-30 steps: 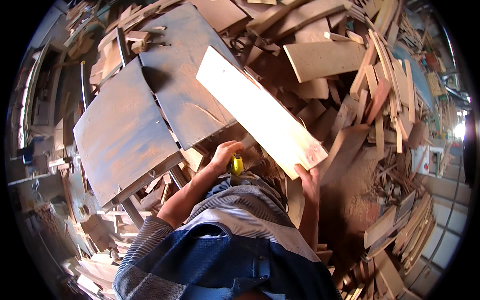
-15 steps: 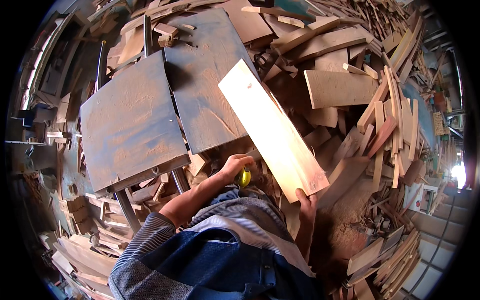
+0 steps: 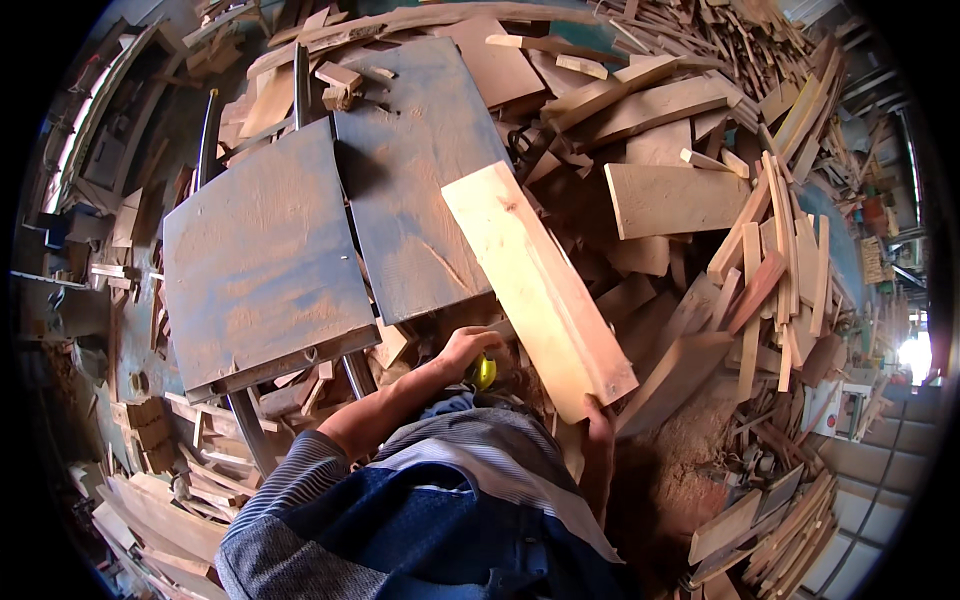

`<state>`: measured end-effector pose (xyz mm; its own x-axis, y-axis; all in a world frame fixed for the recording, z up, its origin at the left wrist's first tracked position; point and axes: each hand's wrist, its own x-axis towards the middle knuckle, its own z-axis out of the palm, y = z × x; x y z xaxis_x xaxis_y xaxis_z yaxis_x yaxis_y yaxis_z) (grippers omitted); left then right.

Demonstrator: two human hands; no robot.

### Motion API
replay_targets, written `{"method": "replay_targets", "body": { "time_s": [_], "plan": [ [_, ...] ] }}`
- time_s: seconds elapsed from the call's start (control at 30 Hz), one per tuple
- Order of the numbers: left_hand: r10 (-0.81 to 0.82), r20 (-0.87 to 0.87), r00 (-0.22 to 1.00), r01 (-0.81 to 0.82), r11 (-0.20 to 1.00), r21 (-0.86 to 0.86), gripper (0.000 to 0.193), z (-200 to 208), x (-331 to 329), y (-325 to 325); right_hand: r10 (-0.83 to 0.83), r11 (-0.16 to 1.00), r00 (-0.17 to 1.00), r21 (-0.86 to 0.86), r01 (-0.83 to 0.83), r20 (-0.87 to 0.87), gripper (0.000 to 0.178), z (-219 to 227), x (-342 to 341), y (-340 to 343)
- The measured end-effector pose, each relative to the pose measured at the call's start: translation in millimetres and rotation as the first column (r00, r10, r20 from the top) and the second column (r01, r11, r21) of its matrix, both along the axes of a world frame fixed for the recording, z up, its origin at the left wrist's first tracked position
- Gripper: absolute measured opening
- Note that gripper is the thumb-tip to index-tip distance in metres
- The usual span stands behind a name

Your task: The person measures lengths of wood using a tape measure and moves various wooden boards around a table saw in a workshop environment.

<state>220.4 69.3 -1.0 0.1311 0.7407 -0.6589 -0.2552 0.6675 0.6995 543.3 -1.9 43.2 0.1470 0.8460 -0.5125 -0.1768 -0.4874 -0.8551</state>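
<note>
A woodshop floor buried in offcuts and sawdust surrounds a worn blue-grey machine table [image 3: 265,265] made of two flat plates, the second plate [image 3: 425,190] tilting away at 12 o'clock. Just right of centre, a long pale plank [image 3: 535,285] slants from 11 o'clock down to 5 o'clock, its upper end lying over the second plate's edge. The right hand [image 3: 598,420] clasps the plank's lower end from beneath, fingers wrapped on the corner. The left hand [image 3: 462,350], at 9 o'clock from that corner, is closed around a small yellow object [image 3: 485,373], too hidden to identify. A striped sleeve and blue garment [image 3: 420,510] fill 6 o'clock. Loose boards [image 3: 675,200] heap at 2 o'clock, with stacked slats [image 3: 770,270] at 3 o'clock.
</note>
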Motion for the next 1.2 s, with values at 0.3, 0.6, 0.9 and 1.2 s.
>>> {"method": "replay_targets", "body": {
  "time_s": [0.3, 0.6, 0.9, 1.2],
  "plan": [
    [-0.011, 0.070, 0.997, 0.009, 0.999, 0.033, 0.021, -9, -4, -2, 0.047, 0.992, 0.997, -0.110, -0.054, -0.065, 0.045, -47, 8, -21],
    [-0.033, 0.027, 0.999, 0.034, 0.999, -0.034, 0.023, -6, -4, -7, 0.033, 0.981, 0.995, -0.185, -0.049, -0.092, 0.050, -16, -10, -21],
    [-0.017, 0.006, 1.000, 0.017, 1.000, -0.024, 0.026, -6, -3, -10, -0.039, 0.999, 0.941, -0.016, 0.036, -0.337, 0.044, -3, -31, -17],
    [0.068, 0.057, 0.996, -0.067, 0.998, -0.019, 0.025, -8, -1, -12, 0.104, 0.994, 0.968, -0.009, -0.109, -0.228, 0.037, -57, 17, -23]
  ]
}}
